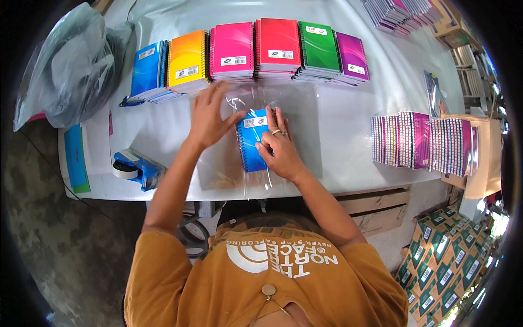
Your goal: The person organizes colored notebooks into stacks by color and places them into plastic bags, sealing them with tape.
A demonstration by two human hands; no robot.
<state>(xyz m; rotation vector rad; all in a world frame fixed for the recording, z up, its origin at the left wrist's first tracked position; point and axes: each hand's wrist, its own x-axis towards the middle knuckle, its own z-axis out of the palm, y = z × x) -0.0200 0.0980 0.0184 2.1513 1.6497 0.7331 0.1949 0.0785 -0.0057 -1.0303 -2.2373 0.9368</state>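
Note:
A blue spiral notebook lies on clear plastic film, with loose film over its upper part. It looks like the top of a small stack, but I cannot tell how many are under it. My right hand rests on its right side, two fingers stretched toward its top edge, thumb and another finger bent over the cover. My left hand is just left of the notebook's upper corner, fingers spread and slightly blurred, thumb near the corner. Nothing shows in its grasp.
Beyond my hands stands a row of notebook stacks: blue, yellow, pink, red, green and purple. A blue tape dispenser sits left; wrapped notebooks stand right. Grey plastic bags occupy the far left.

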